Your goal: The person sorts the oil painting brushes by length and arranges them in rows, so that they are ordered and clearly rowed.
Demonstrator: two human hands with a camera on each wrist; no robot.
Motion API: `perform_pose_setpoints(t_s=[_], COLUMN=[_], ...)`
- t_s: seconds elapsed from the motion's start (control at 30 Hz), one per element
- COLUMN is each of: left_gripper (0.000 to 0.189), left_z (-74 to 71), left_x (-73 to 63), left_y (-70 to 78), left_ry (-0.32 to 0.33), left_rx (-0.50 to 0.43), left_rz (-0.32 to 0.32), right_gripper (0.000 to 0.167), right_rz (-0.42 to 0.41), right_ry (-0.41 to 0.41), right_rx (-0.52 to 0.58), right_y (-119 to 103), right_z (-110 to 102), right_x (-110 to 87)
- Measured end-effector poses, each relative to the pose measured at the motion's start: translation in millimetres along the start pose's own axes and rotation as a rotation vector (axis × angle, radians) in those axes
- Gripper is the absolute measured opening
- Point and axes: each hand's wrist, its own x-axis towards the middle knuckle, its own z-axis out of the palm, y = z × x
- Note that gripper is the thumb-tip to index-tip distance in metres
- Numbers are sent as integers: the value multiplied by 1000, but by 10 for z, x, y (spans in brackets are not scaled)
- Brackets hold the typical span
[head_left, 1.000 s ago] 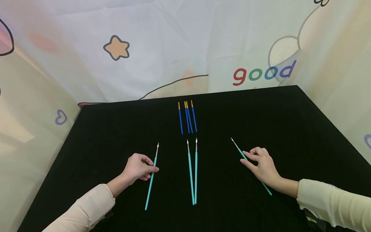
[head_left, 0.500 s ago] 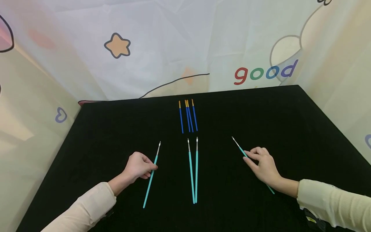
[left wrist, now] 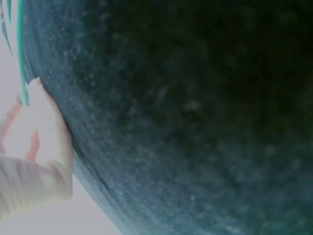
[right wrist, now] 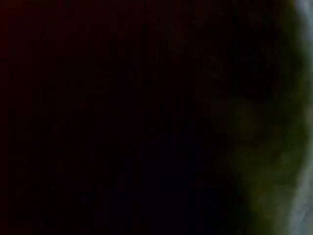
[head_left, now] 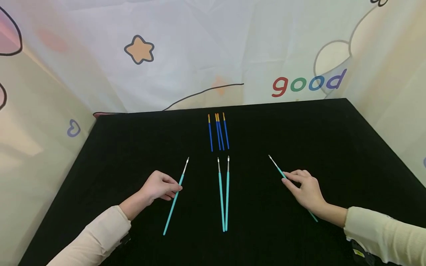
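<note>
In the head view my left hand (head_left: 162,186) pinches a turquoise-handled paintbrush (head_left: 172,207) around mid-handle, its pale bristle tip pointing away and slightly right. The left wrist view shows the same hand (left wrist: 46,129) with the turquoise handle (left wrist: 20,54) at its fingertips. On the right, my right hand (head_left: 305,190) pinches another turquoise paintbrush (head_left: 281,171) between thumb and forefinger; its tip points up and left, and part of its handle is hidden under the hand. Two more turquoise paintbrushes, a left one (head_left: 221,199) and a right one (head_left: 227,195), lie between the hands, their lower ends close together.
Several thin blue paintbrushes (head_left: 210,136) with orange tips lie in a row farther back on the black tabletop (head_left: 133,144). A printed curtain (head_left: 199,48) rises behind the table's far edge. The right wrist view is almost wholly dark.
The left hand's paintbrush has tilted farther right at its tip and shifted slightly away. The right hand's brush has barely moved. The whole head view has drifted slightly.
</note>
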Motion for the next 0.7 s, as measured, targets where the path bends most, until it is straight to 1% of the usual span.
perform_pose_setpoints(t_s=[0.1, 0.2, 0.33, 0.5, 0.7], left_gripper=[17, 18, 17, 17, 17], left_z=[-34, -65, -92, -100, -97], left_x=[-3, 6, 34, 47, 43], left_y=[-4, -23, -40, -57, -42], left_ry=[-21, -44, -71, -93, -101], left_rx=[-64, -122, -171, -189, -196], left_rz=[-28, -64, -91, -89, -85], right_gripper=[25, 25, 28, 30, 37], right_rz=[13, 45, 130, 229, 361], right_ry=[5, 8, -26, -76, -175], right_rx=[7, 29, 84, 150, 288], right_y=[8, -1, -44, -106, -161], right_z=[-8, -25, -88, -191, -282], right_x=[7, 24, 63, 142, 227])
